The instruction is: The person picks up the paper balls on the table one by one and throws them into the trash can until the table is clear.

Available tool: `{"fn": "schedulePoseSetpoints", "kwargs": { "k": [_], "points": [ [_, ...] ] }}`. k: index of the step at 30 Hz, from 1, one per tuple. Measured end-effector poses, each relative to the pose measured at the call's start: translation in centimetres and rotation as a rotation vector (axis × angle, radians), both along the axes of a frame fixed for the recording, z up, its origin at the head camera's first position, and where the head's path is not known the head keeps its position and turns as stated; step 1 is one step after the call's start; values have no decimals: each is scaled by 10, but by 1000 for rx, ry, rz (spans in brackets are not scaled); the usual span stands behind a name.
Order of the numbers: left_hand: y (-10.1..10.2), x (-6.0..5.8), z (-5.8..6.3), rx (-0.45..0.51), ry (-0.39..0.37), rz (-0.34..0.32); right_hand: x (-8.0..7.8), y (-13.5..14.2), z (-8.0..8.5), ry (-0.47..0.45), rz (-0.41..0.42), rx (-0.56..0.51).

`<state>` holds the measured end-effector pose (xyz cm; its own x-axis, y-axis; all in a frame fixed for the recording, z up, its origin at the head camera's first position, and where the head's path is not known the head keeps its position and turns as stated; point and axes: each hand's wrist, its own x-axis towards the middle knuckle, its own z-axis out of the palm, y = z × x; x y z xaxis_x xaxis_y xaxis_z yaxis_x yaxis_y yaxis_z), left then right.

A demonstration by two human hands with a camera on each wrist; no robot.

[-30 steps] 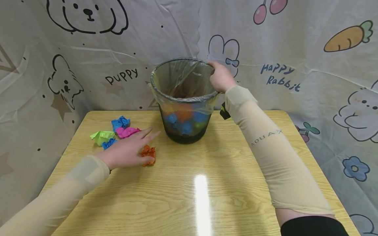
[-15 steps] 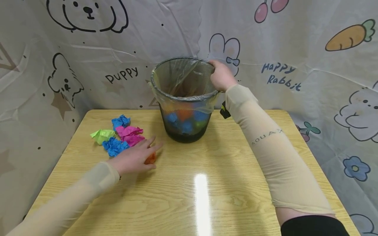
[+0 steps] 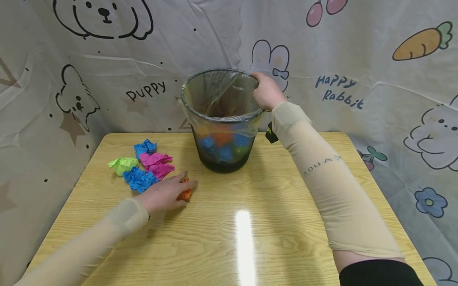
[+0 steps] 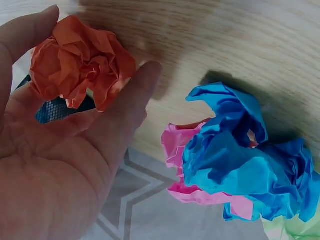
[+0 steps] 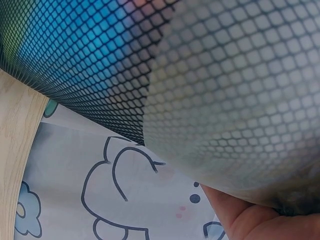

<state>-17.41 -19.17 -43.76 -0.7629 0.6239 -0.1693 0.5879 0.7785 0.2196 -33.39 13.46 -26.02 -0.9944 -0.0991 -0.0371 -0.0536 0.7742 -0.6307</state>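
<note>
My left hand [image 3: 162, 195] reaches low over the table, its fingers spread around a crumpled orange paper ball [image 4: 82, 62]. In the left wrist view the thumb lies along one side of the ball, and a straight finger extends past its other side. At the back, my right hand [image 3: 267, 92] grips the rim of a black mesh wastebasket [image 3: 223, 159] lined with a clear plastic bag [image 3: 229, 93]. The basket stands tilted slightly, with several coloured balls showing through its mesh. Only part of the right hand shows in the right wrist view; the bag hides the rest.
Left of my left hand lie blue paper balls [image 3: 139, 179], crumpled pink paper [image 3: 157, 163] and a light green one [image 3: 123, 165]. Beyond the wooden table [image 3: 279, 222] hangs a printed cloth [image 3: 211, 35]. A small black object [image 3: 271, 134] shows under the right wrist.
My left hand has moved right and nearer the table's front, uncovering the blue and pink paper, and the orange ball has shifted slightly right. My right hand stays at the basket's rim.
</note>
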Motion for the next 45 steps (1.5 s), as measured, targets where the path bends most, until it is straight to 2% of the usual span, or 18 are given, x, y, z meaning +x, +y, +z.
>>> {"fn": "schedulePoseSetpoints", "kwargs": {
  "k": [10,17,26,39,45],
  "points": [
    [1,1,-5,16,61,-64,1,0,1,-3,-1,3],
    [2,-1,-7,54,46,-55,2,0,1,3,-1,6],
    [4,-1,-7,78,72,-68,2,0,1,2,-4,8],
    [0,1,0,184,88,-74,1,0,1,0,5,15],
    [-4,-1,15,206,109,-30,1,-1,1,2,4,10]
  ]
}}
